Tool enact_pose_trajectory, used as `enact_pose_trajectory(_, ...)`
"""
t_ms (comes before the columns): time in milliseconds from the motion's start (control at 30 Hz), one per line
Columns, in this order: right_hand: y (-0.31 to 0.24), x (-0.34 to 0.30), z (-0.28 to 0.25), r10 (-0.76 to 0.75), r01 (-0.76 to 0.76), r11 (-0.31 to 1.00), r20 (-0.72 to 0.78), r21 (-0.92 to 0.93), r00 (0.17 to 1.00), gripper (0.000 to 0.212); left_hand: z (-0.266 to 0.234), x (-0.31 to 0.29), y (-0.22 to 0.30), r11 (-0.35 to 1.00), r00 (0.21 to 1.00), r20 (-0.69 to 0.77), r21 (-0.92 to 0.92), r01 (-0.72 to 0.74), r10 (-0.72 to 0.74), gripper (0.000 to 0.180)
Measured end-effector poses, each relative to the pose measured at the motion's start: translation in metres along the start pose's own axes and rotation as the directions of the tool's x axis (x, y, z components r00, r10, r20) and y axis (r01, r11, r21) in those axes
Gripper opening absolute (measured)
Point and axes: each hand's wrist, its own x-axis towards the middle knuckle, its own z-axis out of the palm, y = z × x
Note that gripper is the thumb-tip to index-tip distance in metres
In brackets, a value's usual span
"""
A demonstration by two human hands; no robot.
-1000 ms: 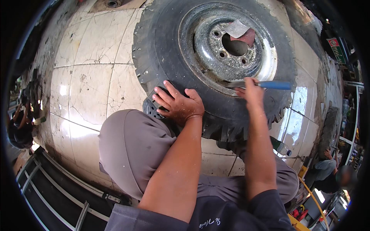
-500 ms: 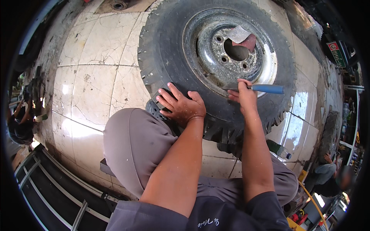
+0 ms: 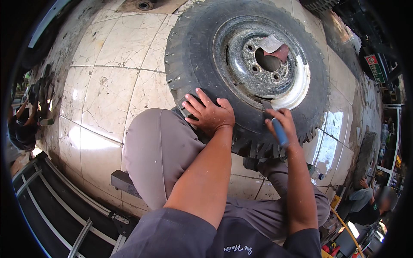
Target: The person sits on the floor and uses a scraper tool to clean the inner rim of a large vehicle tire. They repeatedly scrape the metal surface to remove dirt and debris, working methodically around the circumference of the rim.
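Note:
A large black tyre (image 3: 195, 56) lies flat on the floor in front of me, mounted on a worn metal wheel rim (image 3: 234, 75). Part of the rim's near right side looks bright and bare; the rest is dark and flaky. My right hand (image 3: 285, 125) is closed round the blue handle of a scraper (image 3: 280, 132). Its flat blade reaches the near edge of the rim, where metal meets rubber. My left hand (image 3: 213, 114) rests with fingers spread on the tyre's near left sidewall. A folded piece of sandpaper (image 3: 271, 44), grey and reddish, lies across the rim's centre hole.
Cracked pale tiles (image 3: 105, 90) surround the wheel. A black frame with metal rails (image 3: 56, 206) stands at lower left. A plastic bottle (image 3: 317, 173) lies right of my knee. Another person (image 3: 365, 200) sits at far right. A round metal part (image 3: 144, 5) rests on cardboard at the top.
My right hand has swung the scraper round: its handle pointed right and now points back toward me, with the blade at the rim's edge. The left hand stays on the tyre.

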Motion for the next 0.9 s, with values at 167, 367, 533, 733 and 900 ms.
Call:
enact_pose_trajectory(167,-0.018,-0.017,0.005,0.265,-0.252,0.962,0.152,-0.103,0.952,0.043,-0.003,0.002,-0.001,0.999,1.000,0.020,-0.036,0.006,-0.005,0.074)
enact_pose_trajectory(367,-0.032,-0.001,0.010,0.502,-0.487,0.865,0.194,-0.122,0.843,0.049,0.003,0.000,0.003,0.999,1.000,-0.008,-0.033,0.010,-0.011,0.073)
enact_pose_trajectory(533,-0.073,0.006,0.030,0.622,-0.554,0.744,0.086,-0.373,0.778,0.060,0.004,0.001,0.001,0.999,1.000,-0.027,-0.041,0.008,-0.010,0.074)
enact_pose_trajectory(733,-0.038,-0.017,0.013,0.522,-0.479,0.825,0.079,-0.299,0.849,0.058,-0.002,0.001,0.000,0.999,0.999,0.039,-0.030,0.019,-0.018,0.073)
enact_pose_trajectory(900,-0.035,-0.016,0.017,0.495,-0.439,0.818,0.065,-0.372,0.866,0.051,-0.002,0.002,0.000,0.999,0.998,0.054,-0.024,0.026,-0.024,0.073)
